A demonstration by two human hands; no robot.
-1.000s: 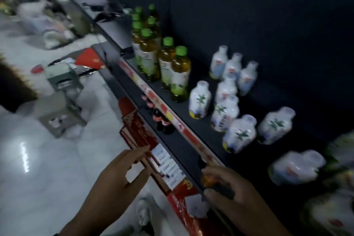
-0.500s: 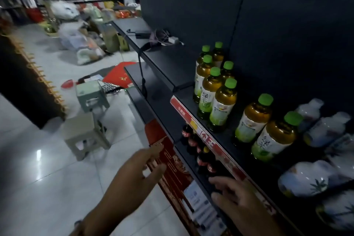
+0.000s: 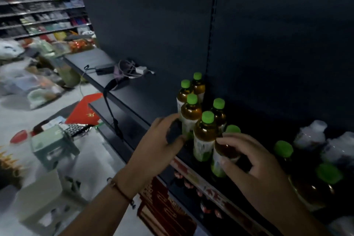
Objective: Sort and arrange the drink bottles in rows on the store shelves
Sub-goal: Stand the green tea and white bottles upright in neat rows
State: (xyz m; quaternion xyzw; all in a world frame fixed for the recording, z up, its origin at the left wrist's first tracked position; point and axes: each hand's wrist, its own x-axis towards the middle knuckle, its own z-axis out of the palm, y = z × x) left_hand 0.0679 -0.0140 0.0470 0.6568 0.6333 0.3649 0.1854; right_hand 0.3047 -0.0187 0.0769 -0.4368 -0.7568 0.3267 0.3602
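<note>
- Your right hand (image 3: pixel 254 161) curled its grip round an amber tea bottle (image 3: pixel 224 151) with a green cap and pale label, upright at the shelf (image 3: pixel 153 105) front.
- Your left hand (image 3: pixel 159 140) stayed loose-fingered, holding nothing, just beside the bottle cluster.
- The shelf was dark metal with a red price strip (image 3: pixel 208 184); behind it stood a dark back panel.
- I counted eight green caps; white bottles (image 3: pixel 325 142) were blurred at the right.

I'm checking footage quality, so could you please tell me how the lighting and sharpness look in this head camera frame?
Head view: dim overall, the shelf back panel nearly black; the green-capped bottles are fairly sharp; the white bottles at right and the floor clutter at left are smeared; the right hand is slightly blurred; wide-angle bending shows at the edges.
</note>
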